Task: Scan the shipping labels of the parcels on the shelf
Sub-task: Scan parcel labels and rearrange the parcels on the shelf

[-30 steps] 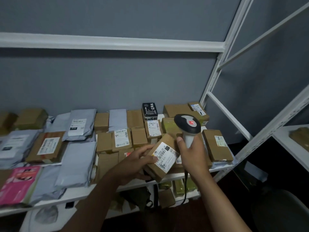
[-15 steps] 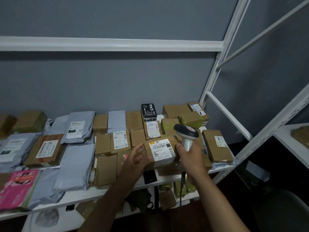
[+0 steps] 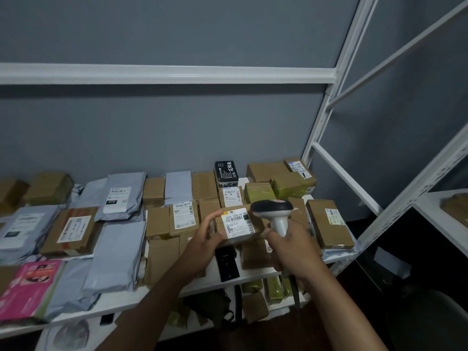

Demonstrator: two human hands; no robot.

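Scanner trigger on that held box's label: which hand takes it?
Right hand: it already grips the scanner, whose head sits beside the label. The left hand is busy holding the box.

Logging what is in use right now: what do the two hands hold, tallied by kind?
Barcode scanner, gripped by the right hand: 1
Labelled cardboard box, held by the left hand: 1
Total: 2
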